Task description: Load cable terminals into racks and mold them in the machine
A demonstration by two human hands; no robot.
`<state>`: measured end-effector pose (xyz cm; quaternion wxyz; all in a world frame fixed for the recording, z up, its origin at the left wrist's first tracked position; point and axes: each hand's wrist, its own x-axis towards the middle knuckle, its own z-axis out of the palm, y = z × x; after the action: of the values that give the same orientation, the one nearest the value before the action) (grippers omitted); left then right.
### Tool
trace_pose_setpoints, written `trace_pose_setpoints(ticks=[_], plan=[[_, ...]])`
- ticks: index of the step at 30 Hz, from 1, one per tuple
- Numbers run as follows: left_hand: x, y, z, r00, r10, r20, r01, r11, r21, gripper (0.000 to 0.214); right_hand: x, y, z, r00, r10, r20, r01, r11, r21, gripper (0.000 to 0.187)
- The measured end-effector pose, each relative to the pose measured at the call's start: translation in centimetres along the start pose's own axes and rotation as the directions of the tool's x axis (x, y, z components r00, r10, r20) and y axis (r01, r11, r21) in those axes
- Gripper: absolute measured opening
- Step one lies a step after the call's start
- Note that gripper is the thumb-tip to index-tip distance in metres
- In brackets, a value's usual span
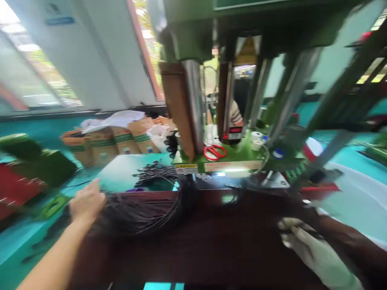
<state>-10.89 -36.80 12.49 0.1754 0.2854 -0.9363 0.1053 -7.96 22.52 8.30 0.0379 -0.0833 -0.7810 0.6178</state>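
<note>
My bare left hand (87, 201) is at the left end of a large bundle of black cables (142, 213) and is smeared by motion. Whether its fingers grip the cables cannot be made out. The bundle lies across the dark tabletop (229, 241) and bends up toward the machine. On the right, my right hand (305, 241) wears a pale glove. Its fingers are curled in toward the thumb over the dark table, and anything between them is too blurred to name.
A green press machine (223, 161) with metal columns stands ahead, red-handled scissors (214, 152) on its base. Paper sacks (102, 147) are lined up at the back left. A red and green machine (21, 185) is at far left, a white tub (356, 193) at right.
</note>
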Motion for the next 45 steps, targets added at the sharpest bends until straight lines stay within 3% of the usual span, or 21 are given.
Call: trace_pose_setpoints(ticks=[2, 3, 5, 6, 8, 9, 11, 12, 14, 18, 21, 23, 25, 27, 33, 35, 38, 40, 43, 44, 45], plan=[[-1.1, 3.0, -1.7, 0.966, 0.207, -0.153, -0.225, 0.968, -0.114, 0.050, 0.0, 0.8, -0.6, 0.998, 0.060, 0.015, -0.061, 0.990, 0.129, 0.035], [-2.1, 5.0, -2.8, 0.920, 0.315, -0.233, -0.355, 0.921, -0.158, 0.047, 0.1, 1.1, -0.7, 0.995, 0.082, 0.054, -0.093, 0.966, 0.239, 0.036], [-5.4, 9.7, -5.2, 0.747, 0.519, -0.415, -0.643, 0.723, -0.254, 0.035, 0.3, 1.6, -0.6, 0.978, 0.106, 0.178, -0.186, 0.823, 0.537, 0.033], [-7.6, 12.4, -6.2, 0.623, 0.596, -0.507, -0.775, 0.562, -0.291, 0.028, 0.4, 1.8, -0.4, 0.969, 0.102, 0.224, -0.225, 0.740, 0.634, 0.031], [-12.4, 18.0, -7.8, 0.433, 0.749, -0.501, -0.894, 0.289, -0.341, 0.025, 0.6, 2.0, -0.1, 0.959, 0.098, 0.268, -0.268, 0.627, 0.732, 0.025], [-14.8, 20.8, -8.3, 0.374, 0.782, -0.499, -0.912, 0.215, -0.348, 0.025, 0.6, 2.0, 0.0, 0.957, 0.101, 0.270, -0.276, 0.600, 0.751, 0.022], [-18.9, 26.1, -8.5, 0.312, 0.838, -0.447, -0.920, 0.149, -0.362, 0.042, 0.5, 2.2, 0.0, 0.962, 0.117, 0.249, -0.270, 0.566, 0.779, 0.020], [-20.5, 28.4, -8.3, 0.300, 0.865, -0.403, -0.920, 0.149, -0.363, 0.053, 0.5, 2.2, -0.2, 0.966, 0.129, 0.225, -0.259, 0.556, 0.790, 0.020], [-22.5, 32.0, -7.8, 0.331, 0.882, -0.335, -0.912, 0.208, -0.355, 0.064, 0.4, 2.4, -0.7, 0.970, 0.152, 0.189, -0.242, 0.550, 0.799, 0.021], [-22.7, 35.7, -7.3, 0.397, 0.893, -0.211, -0.892, 0.321, -0.317, 0.052, 0.6, 2.4, -2.1, 0.942, 0.159, 0.297, -0.333, 0.568, 0.753, 0.027], [-21.8, 36.5, -7.8, 0.371, 0.924, -0.091, -0.896, 0.330, -0.296, 0.032, 1.1, 2.0, -3.0, 0.900, 0.213, 0.379, -0.432, 0.537, 0.725, 0.027], [-21.6, 36.9, -8.1, 0.313, 0.950, -0.004, -0.909, 0.298, -0.290, 0.021, 1.5, 1.6, -3.4, 0.870, 0.285, 0.402, -0.493, 0.507, 0.707, 0.021], [-21.5, 37.3, -8.3, 0.239, 0.970, 0.049, -0.928, 0.243, -0.281, 0.022, 1.8, 1.1, -3.7, 0.840, 0.339, 0.423, -0.542, 0.498, 0.677, 0.017], [-21.6, 37.7, -8.3, 0.199, 0.978, 0.066, -0.941, 0.210, -0.267, 0.028, 1.8, 0.9, -3.8, 0.818, 0.347, 0.458, -0.575, 0.507, 0.642, 0.016], [-21.9, 37.0, -8.3, 0.209, 0.972, 0.102, -0.939, 0.229, -0.256, 0.033, 1.6, 1.4, -2.7, 0.715, 0.322, 0.621, -0.690, 0.466, 0.554, 0.031], [-22.2, 36.2, -8.9, 0.201, 0.976, 0.089, -0.944, 0.217, -0.247, 0.036, 1.8, 1.2, -2.2, 0.777, 0.285, 0.561, -0.627, 0.429, 0.650, 0.030], [-23.4, 34.8, -10.2, 0.190, 0.980, 0.067, -0.951, 0.200, -0.236, 0.047, 2.3, -0.2, -2.1, 0.927, 0.131, 0.352, -0.375, 0.342, 0.862, 0.020], [-24.8, 33.8, -10.7, 0.212, 0.972, 0.099, -0.939, 0.231, -0.255, 0.052, 2.4, -1.6, -2.6, 0.972, 0.033, 0.234, -0.232, 0.324, 0.917, 0.018], [-27.2, 32.2, -10.2, 0.215, 0.945, 0.248, -0.863, 0.302, -0.405, 0.053, 1.6, -3.4, -3.3, 0.966, -0.103, 0.236, -0.169, 0.436, 0.884, 0.020], [-28.0, 31.7, -9.8, 0.183, 0.934, 0.305, -0.794, 0.324, -0.514, 0.051, 1.2, -3.9, -3.3, 0.943, -0.156, 0.293, -0.184, 0.488, 0.853, 0.020], [-28.6, 31.3, -9.3, 0.121, 0.930, 0.347, -0.665, 0.336, -0.667, 0.047, 0.6, -4.2, -3.2, 0.904, -0.214, 0.370, -0.207, 0.537, 0.818, 0.021]])
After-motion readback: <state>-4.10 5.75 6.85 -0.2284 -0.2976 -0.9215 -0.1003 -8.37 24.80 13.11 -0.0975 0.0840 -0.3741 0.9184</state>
